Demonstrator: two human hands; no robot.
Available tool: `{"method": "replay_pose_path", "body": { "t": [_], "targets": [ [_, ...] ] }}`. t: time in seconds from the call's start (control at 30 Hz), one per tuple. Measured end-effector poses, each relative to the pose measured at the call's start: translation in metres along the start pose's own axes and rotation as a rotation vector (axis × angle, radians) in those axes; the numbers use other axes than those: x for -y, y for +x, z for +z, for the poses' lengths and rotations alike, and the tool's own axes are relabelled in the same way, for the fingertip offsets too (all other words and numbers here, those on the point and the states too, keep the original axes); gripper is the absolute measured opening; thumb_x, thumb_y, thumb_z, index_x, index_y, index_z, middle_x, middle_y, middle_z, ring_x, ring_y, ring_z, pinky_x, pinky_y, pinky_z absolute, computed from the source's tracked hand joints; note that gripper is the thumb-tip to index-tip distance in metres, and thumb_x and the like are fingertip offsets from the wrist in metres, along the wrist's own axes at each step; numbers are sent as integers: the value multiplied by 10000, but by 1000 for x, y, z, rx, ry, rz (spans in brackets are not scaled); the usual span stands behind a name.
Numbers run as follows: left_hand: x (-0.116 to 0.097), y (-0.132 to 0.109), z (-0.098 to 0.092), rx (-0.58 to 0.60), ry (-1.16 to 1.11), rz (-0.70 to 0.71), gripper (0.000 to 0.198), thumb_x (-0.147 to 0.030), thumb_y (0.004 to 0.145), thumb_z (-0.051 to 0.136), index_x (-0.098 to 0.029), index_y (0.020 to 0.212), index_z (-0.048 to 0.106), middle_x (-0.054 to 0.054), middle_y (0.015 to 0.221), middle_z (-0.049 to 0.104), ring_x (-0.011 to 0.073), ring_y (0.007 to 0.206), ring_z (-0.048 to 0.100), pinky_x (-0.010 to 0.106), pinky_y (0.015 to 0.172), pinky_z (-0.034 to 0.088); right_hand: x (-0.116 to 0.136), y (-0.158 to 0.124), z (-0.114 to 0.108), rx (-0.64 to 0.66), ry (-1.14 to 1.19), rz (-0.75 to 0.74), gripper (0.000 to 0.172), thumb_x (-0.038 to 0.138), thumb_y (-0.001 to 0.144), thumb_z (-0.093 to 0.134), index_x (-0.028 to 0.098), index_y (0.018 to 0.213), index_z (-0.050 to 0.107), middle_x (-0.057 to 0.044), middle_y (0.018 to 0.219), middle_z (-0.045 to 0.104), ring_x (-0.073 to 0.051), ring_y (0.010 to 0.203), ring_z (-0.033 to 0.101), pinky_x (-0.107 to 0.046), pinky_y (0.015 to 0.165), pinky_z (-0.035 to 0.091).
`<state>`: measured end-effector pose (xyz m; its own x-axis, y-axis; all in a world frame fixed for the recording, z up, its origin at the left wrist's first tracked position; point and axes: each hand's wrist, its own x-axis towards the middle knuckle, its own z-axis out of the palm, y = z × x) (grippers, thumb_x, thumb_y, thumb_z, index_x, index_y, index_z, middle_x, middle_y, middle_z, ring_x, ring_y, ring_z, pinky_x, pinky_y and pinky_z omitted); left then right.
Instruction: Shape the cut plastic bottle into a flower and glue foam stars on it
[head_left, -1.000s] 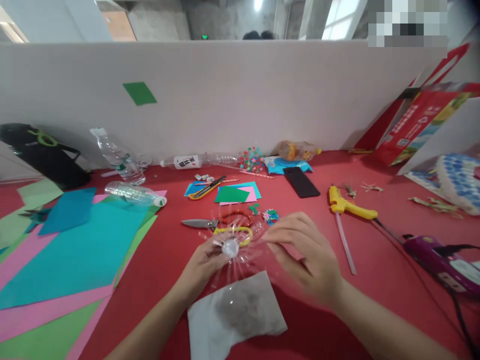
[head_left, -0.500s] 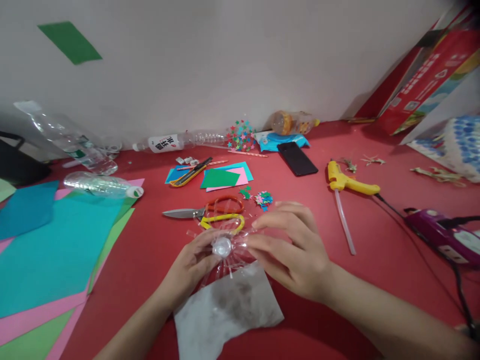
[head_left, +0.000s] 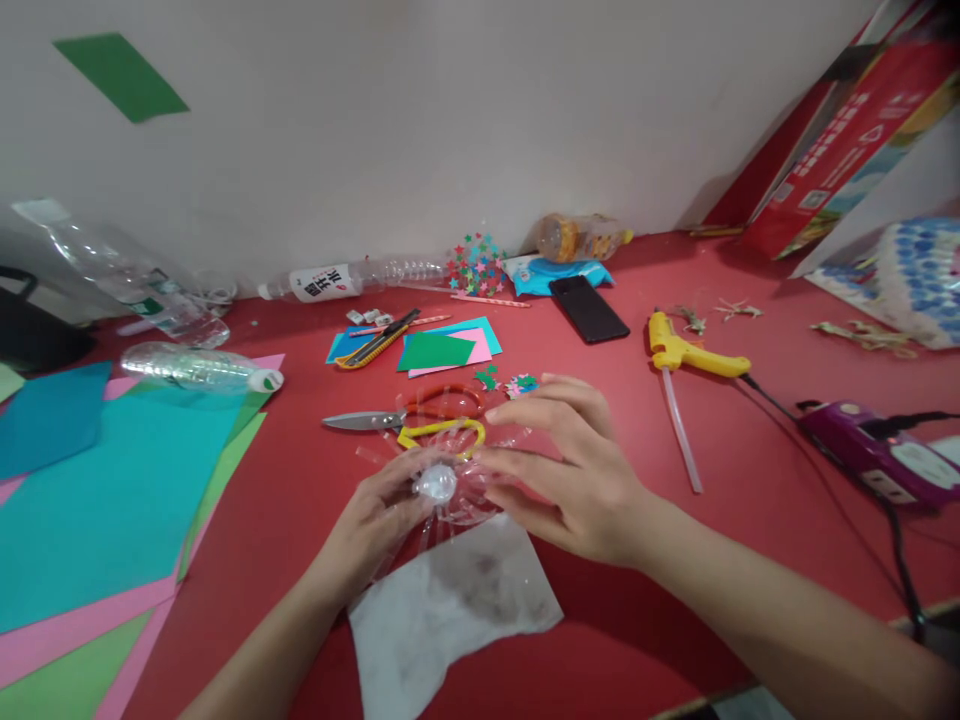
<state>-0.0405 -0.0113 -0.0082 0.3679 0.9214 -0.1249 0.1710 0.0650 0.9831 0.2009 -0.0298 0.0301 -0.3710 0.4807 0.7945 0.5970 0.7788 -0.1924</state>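
Note:
My left hand grips a clear plastic bottle top cut into radiating strips, its neck facing me. My right hand pinches strips on its right side with fingers curled round the thin plastic. Both hands hover just above the red table. A white sheet lies right below them. Red and yellow handled scissors lie just behind the cut bottle, blades pointing left.
Coloured paper sheets cover the left side, with clear bottles on and behind them. A yellow glue gun, a black phone and a purple power strip with cable lie to the right. A utility knife and small paper pieces lie behind.
The view dipped and came closer to the table. My right hand closed in from the right onto the plastic strips; my left hand kept its hold on the bottle top.

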Motion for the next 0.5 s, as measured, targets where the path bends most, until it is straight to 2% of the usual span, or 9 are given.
{"method": "replay_pose_path", "body": {
  "t": [0.2,0.33,0.5],
  "targets": [
    [-3,0,1,15,-14,18,376,-420,750,744,-257,1089,740,75,1212,701,311,1161,605,399,1010,454,1,0,0,52,34,1,146,208,839,688,160,976,695,-80,1124,665,-229,1093,531,-473,1029,410],
    [-1,-1,-2,-9,10,21,372,-397,748,749,-267,1096,737,66,1222,702,304,1157,606,398,1026,440,2,0,-1,61,39,-13,146,213,851,676,158,984,696,-68,1089,681,-224,1091,521,-463,1037,405],
    [-2,-2,-3,6,37,27,387,-417,757,735,-246,1104,734,89,1225,698,316,1138,615,417,1008,452,4,0,-2,-8,48,-35,105,193,843,687,169,944,702,-47,1002,702,-195,1036,542,-459,1047,411]
  ]
}}
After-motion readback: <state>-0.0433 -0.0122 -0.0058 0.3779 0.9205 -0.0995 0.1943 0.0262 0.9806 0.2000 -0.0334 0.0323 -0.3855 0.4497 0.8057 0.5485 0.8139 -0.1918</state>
